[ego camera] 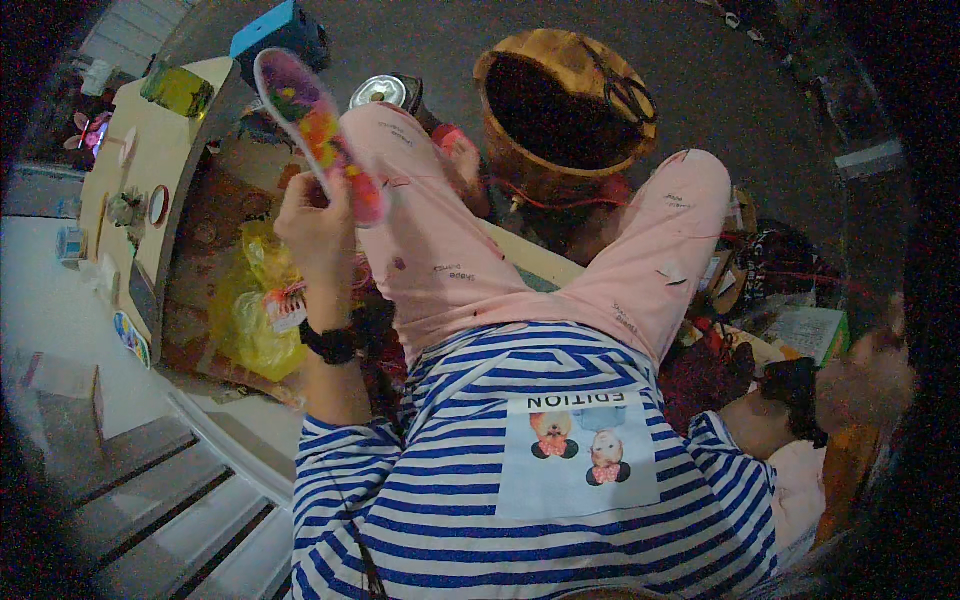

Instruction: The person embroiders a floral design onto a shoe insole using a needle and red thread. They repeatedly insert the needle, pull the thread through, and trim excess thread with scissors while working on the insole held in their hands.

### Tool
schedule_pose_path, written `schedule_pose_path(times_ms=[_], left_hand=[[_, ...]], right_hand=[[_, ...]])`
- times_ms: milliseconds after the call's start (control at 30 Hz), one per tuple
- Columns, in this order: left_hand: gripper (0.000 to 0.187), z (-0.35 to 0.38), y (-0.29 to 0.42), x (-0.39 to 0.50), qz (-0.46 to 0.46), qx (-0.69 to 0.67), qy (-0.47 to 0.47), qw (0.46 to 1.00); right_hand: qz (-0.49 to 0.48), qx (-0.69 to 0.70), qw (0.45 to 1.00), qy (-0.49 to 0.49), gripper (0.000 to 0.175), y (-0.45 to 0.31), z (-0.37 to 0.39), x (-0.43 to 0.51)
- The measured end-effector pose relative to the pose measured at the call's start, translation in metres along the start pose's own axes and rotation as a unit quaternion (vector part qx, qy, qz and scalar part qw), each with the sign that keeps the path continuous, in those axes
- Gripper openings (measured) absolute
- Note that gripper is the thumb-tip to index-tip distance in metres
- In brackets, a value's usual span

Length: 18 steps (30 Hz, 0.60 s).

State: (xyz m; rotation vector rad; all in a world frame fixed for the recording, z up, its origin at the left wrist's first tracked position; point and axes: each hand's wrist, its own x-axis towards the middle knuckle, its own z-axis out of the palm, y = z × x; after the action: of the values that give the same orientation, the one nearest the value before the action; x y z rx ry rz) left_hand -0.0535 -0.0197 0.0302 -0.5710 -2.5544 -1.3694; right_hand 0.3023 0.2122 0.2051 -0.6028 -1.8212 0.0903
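Observation:
My left hand grips the lower part of a shoe insole with a multicoloured, flower-like pattern and a pale edge. The insole is raised and slightly blurred above my left knee in pink trousers. At the right edge, my right hand is a dark blur beyond a black wristband; whether it holds something cannot be made out. A green-edged printed box or booklet lies near it. Before my knees stands a round brown basket with black-handled scissors at its right rim.
A pale table at left carries a yellow-green container, a phone-like dark object and small items. Yellow plastic bags lie beside my left arm. A blue box and a round metal-topped object stand ahead.

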Motion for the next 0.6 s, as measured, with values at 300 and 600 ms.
schedule_pose_path(times_ms=[300,600], left_hand=[[0.012,-0.009,0.100,-0.064,-0.048,-0.415,-0.250,0.874],[0.011,-0.021,0.117,-0.073,-0.044,-0.471,-0.279,0.836]], right_hand=[[-0.013,0.208,0.934,-0.289,0.020,-0.086,0.101,-0.078],[-0.070,0.164,0.938,-0.297,0.030,-0.105,0.107,-0.075]])
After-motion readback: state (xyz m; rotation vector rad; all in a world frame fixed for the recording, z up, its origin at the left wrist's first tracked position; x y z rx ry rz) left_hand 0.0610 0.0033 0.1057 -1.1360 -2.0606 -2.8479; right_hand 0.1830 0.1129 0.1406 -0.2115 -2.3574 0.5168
